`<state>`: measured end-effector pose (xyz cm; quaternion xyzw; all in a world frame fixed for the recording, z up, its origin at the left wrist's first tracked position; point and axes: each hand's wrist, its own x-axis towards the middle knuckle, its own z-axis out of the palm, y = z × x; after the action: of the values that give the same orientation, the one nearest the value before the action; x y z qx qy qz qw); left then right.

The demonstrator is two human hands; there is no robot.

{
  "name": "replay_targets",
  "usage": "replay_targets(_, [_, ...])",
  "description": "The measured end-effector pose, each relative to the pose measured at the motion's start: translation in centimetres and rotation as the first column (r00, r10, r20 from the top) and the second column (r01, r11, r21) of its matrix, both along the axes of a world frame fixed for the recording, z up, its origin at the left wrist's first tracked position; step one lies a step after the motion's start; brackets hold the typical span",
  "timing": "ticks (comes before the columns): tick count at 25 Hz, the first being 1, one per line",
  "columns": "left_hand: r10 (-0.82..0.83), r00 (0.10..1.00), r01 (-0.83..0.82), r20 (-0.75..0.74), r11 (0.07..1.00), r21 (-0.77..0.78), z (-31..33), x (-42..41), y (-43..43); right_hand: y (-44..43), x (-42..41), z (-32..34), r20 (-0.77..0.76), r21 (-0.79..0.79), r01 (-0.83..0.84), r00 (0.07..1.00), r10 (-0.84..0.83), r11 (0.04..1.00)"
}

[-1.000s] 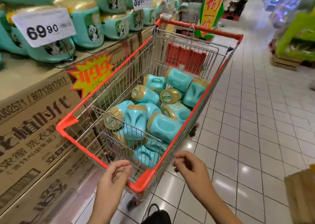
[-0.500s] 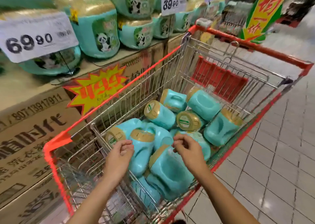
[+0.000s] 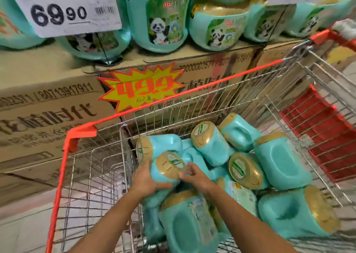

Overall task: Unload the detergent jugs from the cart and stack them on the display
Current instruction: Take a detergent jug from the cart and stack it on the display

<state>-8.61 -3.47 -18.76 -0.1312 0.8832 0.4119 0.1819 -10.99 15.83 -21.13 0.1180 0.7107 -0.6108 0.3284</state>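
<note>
Gripping one teal jug [image 3: 170, 167] at its gold cap, the left hand [image 3: 143, 179] and right hand [image 3: 196, 176] clasp it inside the cart [image 3: 81, 133].

Both forearms are bare right up to the lower edge of view, slim and smooth, narrowing at the wrists; the left hand [image 3: 143, 179] and right hand [image 3: 196, 177] are bare too.

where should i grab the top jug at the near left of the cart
Take the jug by its teal body just under the gold cap, left hand and right hand coming from opposite sides. It lies tilted, cap facing up toward you; no handle shows.
</note>
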Motion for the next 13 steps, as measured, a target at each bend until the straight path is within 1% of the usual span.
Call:
replay_targets(2, [-0.043, 0.999, 0.043, 0.006, 0.999, 0.008, -0.8, -0.1, -0.2, -0.2, 0.0, -0.4, -0.048, -0.020, -0.034, 0.998, 0.033, 0.999])
replay_targets(3, [-0.022, 1.000, 0.022, 0.009, 0.999, 0.035, -1.2, -0.1, -0.2, -0.4, 0.1, -0.4, -0.083, -0.001, -0.034, 0.996, 0.034, 0.999])
replay_targets(5, [0.024, 1.000, -0.024, 0.004, 0.999, 0.044, -1.5, 0.1, -0.1, -0.6, 0.6, -0.3, -0.130, 0.013, 0.029, 0.991, -0.027, 0.999])
replay_targets(7, [0.018, 0.999, -0.020, -0.049, 0.999, -0.039, -1.2, 0.6, 0.3, -0.8, 1.1, 0.6, -0.155, -0.051, 0.054, 0.986, -0.061, 0.997])
replay_targets(9, [0.000, 0.991, -0.017, -0.136, 0.992, -0.122, -0.2, 0.9, 0.7, -0.7, 1.5, 1.7, -0.201, -0.050, 0.072, 0.976, -0.081, 0.996])
replay_targets(10, [0.024, 0.985, -0.043, -0.169, 0.993, -0.114, 0.6, 1.2, 0.8, -0.6, 1.6, 2.3, -0.226, -0.030, 0.109, 0.968, -0.113, 0.994])
replay_targets(11, [0.065, 0.977, -0.082, -0.205, 0.994, -0.073, 1.5, 1.4, 0.8, -0.4, 1.7, 3.3, -0.253, -0.018, 0.151, 0.956, -0.150, 0.988])
replay_targets(13, [0.184, 0.946, -0.177, -0.266, 0.983, 0.050, 3.6, 1.6, 0.2, -0.1, 1.7, 5.6, -0.307, -0.071, 0.193, 0.929, -0.206, 0.979])
